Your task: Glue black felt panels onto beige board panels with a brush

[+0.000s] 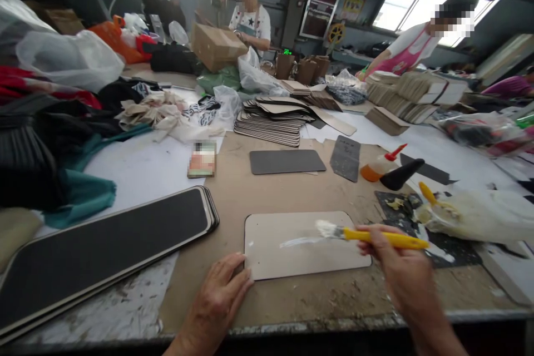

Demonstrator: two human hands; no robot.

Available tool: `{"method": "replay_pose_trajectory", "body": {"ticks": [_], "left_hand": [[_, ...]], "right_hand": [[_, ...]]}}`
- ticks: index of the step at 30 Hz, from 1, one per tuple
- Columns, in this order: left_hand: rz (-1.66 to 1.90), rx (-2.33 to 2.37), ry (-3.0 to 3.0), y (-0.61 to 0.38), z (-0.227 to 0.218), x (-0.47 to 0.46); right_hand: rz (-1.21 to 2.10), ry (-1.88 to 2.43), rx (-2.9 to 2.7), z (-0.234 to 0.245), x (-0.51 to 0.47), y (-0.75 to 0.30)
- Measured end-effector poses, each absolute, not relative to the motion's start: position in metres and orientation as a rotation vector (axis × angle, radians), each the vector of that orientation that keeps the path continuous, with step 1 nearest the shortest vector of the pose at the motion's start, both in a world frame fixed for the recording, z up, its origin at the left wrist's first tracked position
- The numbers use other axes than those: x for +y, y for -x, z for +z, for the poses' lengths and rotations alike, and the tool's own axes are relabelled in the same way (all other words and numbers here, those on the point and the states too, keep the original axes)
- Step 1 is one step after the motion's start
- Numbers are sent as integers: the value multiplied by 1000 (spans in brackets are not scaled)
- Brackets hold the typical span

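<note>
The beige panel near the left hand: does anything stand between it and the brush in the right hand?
Nothing visible stands between them: the right hand holds the brush with its bristles over the beige panel. The left hand is at the panel's left edge, away from the bristles.

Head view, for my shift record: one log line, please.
left hand at left edge of pale panel | right hand holding yellow-handled brush | white streak on panel
</note>
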State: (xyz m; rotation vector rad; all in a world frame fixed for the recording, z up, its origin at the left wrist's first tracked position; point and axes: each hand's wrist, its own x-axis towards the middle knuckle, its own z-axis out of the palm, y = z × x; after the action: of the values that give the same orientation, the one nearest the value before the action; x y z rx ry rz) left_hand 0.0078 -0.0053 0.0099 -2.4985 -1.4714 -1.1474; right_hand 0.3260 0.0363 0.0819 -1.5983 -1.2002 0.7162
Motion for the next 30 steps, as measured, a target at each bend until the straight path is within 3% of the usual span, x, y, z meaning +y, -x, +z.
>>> {"method": "replay_pose_trajectory", "body": {"ticks": [4,7,19,24,30], "left_hand": [[-1161,-1427,2500,-5,4,-4],[-1175,-1437,2515,-3,-3,-5],[-1157,-1366,2571,4,-16,-1],[-1230,-1354,2554,2,-24,-1],[-1359,-1384,2538,-1,-18,-3]], "right_hand": [[1070,1433,-1260,78,40,-209],[1103,1407,-1301,76,42,-189],[287,1924,-1246,75,37,-328],[49,1857,-1543,77,8,-291],[216,1523,-1720,71,-20,-184]]}}
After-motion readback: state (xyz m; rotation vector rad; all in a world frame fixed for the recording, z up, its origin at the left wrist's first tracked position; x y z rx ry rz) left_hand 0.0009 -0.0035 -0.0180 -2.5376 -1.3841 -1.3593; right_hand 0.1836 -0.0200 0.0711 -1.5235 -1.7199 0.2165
